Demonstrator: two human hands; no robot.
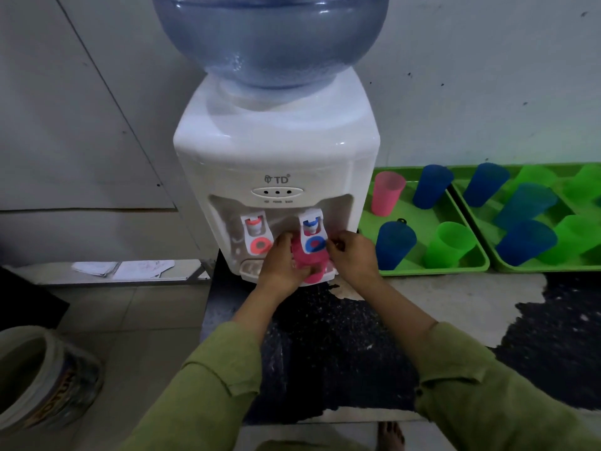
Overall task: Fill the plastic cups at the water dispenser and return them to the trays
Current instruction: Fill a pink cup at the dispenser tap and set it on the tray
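Note:
A white water dispenser (276,151) with a blue bottle on top stands on the counter. My left hand (282,265) grips a pink plastic cup (309,265) held under the blue tap (313,237), over the drip tray. My right hand (353,255) is at the right side of the blue tap, fingers curled against its lever. The red tap (258,236) is to the left. Two green trays sit to the right: the near tray (429,266) holds a pink cup (387,196), two blue cups and a green cup (448,244).
The far right tray (527,268) carries several blue and green cups. The counter top (406,304) is dark with worn pale patches. A bucket (42,379) stands on the tiled floor at lower left. Papers (123,268) lie on a low ledge left of the dispenser.

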